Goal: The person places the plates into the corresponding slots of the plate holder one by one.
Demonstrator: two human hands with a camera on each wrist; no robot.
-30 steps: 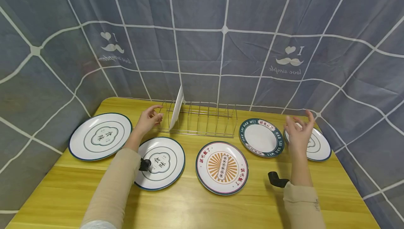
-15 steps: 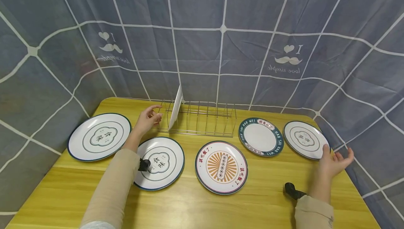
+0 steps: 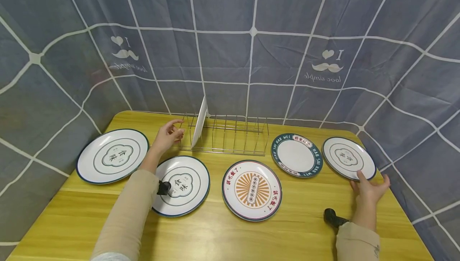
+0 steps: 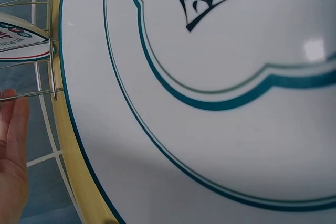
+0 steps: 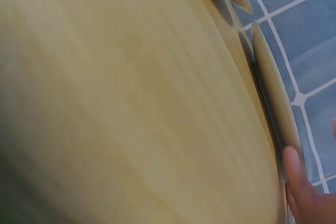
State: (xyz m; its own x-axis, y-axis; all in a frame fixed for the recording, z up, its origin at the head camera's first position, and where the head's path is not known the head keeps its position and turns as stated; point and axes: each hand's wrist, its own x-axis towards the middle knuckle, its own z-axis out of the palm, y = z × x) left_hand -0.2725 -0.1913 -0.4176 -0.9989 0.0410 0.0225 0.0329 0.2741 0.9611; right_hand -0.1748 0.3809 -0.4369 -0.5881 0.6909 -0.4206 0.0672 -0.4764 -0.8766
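Note:
A wire plate rack (image 3: 235, 137) stands at the back of the table, with one white plate (image 3: 199, 123) upright in its left part. My left hand (image 3: 167, 136) holds the rack's left end; in the left wrist view its fingertips (image 4: 16, 108) meet a rack wire. At the far right lies a white plate with a dark rim (image 3: 348, 158). My right hand (image 3: 370, 191) is at that plate's near right rim, one digit touching the edge and the others spread apart. The right wrist view shows the plate edge-on (image 5: 273, 93) with a fingertip against it.
On the wooden table (image 3: 230, 241) also lie a large plate (image 3: 90, 157) at left, a plate under my left forearm (image 3: 195, 193), a sunburst-patterned plate (image 3: 233, 209) and a green-rimmed plate (image 3: 296, 155). A grey curtain (image 3: 230, 61) with white lines hangs behind and at both sides.
My right hand has moved from above the far right plate to its outer side, then in against its near rim. The left hand stays at the rack.

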